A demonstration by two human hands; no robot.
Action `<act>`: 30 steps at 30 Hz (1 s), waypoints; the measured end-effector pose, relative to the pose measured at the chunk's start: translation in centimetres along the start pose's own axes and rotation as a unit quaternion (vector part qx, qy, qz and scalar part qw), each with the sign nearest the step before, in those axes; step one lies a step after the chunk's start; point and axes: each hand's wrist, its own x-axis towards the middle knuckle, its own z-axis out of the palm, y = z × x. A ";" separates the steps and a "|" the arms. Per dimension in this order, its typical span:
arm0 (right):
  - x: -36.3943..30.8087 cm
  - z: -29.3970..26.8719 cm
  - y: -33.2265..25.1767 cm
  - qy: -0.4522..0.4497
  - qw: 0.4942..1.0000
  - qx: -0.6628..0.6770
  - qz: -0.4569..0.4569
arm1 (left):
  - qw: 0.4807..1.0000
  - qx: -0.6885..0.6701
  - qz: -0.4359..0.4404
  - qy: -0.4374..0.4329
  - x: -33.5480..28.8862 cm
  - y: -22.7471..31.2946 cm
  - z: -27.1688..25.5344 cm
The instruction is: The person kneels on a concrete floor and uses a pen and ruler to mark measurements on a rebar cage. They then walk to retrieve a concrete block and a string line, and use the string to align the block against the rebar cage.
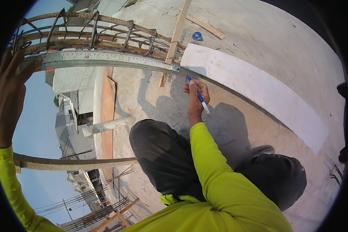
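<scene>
Blue with a white end, the pen (200,97) sits in the right hand (194,102), whose fingers are closed around its barrel near the middle of my view. Its long axis slants: the blue tip points up and to the left, the white end down and to the right. From those fingers I see the hooked end of the tape measure (104,57) up and to the left, just beside the pen tip but apart from it. The tape runs from there leftward, alongside the rebar cage (94,31), to the left hand (9,91). So near the dark rim, I cannot fairly tell whether that hand's fingers are clamped on it. The right hand is clearly nearer the hooked end; rightward from there stretches a white slab (255,92).
</scene>
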 end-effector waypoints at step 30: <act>3.1 1.0 1.8 -0.072 0.996 0.027 0.038 | 0.999 -0.027 0.012 -0.015 -0.9 -0.1 0.0</act>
